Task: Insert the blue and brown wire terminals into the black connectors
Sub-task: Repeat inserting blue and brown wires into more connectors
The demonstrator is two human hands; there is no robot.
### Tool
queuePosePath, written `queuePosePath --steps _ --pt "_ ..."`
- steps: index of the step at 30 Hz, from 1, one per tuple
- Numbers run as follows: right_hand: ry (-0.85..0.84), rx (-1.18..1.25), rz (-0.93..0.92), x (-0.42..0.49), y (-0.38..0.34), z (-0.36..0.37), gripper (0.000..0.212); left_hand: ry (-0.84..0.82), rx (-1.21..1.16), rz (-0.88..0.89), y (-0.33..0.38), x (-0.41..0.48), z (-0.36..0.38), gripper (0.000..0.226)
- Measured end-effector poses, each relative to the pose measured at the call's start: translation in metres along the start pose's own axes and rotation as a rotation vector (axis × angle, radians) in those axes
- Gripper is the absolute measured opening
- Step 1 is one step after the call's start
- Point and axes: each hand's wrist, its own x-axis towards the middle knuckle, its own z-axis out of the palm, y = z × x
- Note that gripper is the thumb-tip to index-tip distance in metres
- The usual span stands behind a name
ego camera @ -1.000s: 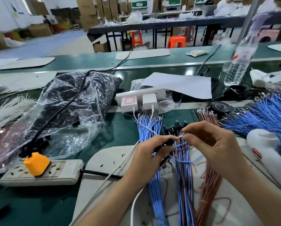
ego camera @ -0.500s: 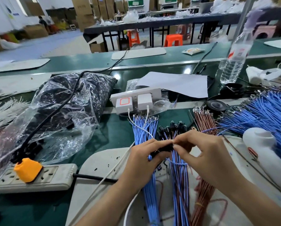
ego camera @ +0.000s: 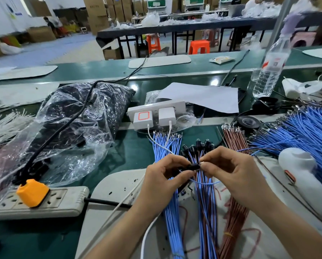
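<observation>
Blue insulation covers the largest stock in view: a heap of loose blue wires (ego camera: 310, 133) fanned across the green table (ego camera: 130, 152), to the right of the right hand (ego camera: 233, 174). A slimmer bundle of blue wires (ego camera: 165, 144) runs under and beyond the left hand (ego camera: 164, 178). A bundle of brown wires (ego camera: 233, 137) lies beyond the right hand. Both show bare metal tips at their far ends. Just past the fingertips sits a cluster of wired black connectors (ego camera: 199, 144).

Between the hands is the work itself. The left hand pinches a small black plastic connector (ego camera: 193, 166) by its sides. The right hand pinches the end of a thin blue wire (ego camera: 206, 183) against the connector's mouth, where a small glint of metal terminal (ego camera: 202, 162) shows. The rest of that wire sags in a loop below both hands.

Everything here looks very light. The wire appears limp, so it is probably best gripped close behind the terminal, or the push will buckle it. The terminal is likely thin crimped metal that bends if it enters crooked. The connector looks hard, smooth and tiny, so it could twist or slip. Holding it by the sides keeps its opening free.

How far the terminal is seated cannot be told.
</observation>
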Motion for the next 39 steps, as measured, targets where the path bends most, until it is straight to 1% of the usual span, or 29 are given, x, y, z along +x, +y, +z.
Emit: queuePosePath --steps 4,8,9,12,14,19,22,24,26,31,35,39 --pt "-0.01 0.046 0.03 0.001 0.001 0.0 0.016 -0.01 0.035 0.009 0.0 -0.001 0.0 0.017" --pt "-0.086 0.232 0.166 0.004 0.001 -0.006 0.008 -0.043 0.027 0.012 0.001 -0.002 0.0 0.018" --pt "-0.106 0.224 0.166 0.004 0.002 -0.008 0.007 -0.049 0.031 0.015 0.001 -0.002 0.0 0.018" --pt "-0.13 0.066 0.084 0.005 0.003 -0.009 0.01 -0.06 0.048 0.01 0.0 -0.001 -0.002 0.019" --pt "-0.143 0.037 0.058 0.005 0.002 -0.011 0.012 -0.067 0.068 0.016 -0.001 -0.001 -0.003 0.019" --pt "-0.171 0.102 0.076 0.006 0.003 -0.013 0.007 -0.07 0.045 -0.005 -0.001 -0.002 -0.003 0.017" --pt "-0.173 0.102 0.078 0.006 0.002 -0.013 0.009 -0.069 0.041 -0.007 0.0 -0.002 -0.003 0.018" --pt "-0.164 0.155 0.11 0.006 0.003 -0.013 0.008 -0.079 0.05 0.004 0.0 -0.002 -0.002 0.019" --pt "-0.175 0.208 0.14 0.006 0.002 -0.012 0.012 -0.082 0.053 0.007 0.001 -0.003 -0.002 0.017" --pt "-0.213 0.159 0.148 0.005 0.003 -0.012 0.016 -0.096 0.041 -0.01 0.002 -0.003 -0.003 0.014" --pt "-0.215 0.222 0.211 0.008 0.008 -0.011 0.012 -0.104 0.055 -0.009 0.002 -0.003 -0.002 0.015" --pt "-0.179 0.319 0.266 0.007 0.009 -0.006 0.008 -0.104 -0.011 -0.03 -0.001 -0.001 -0.002 0.02"
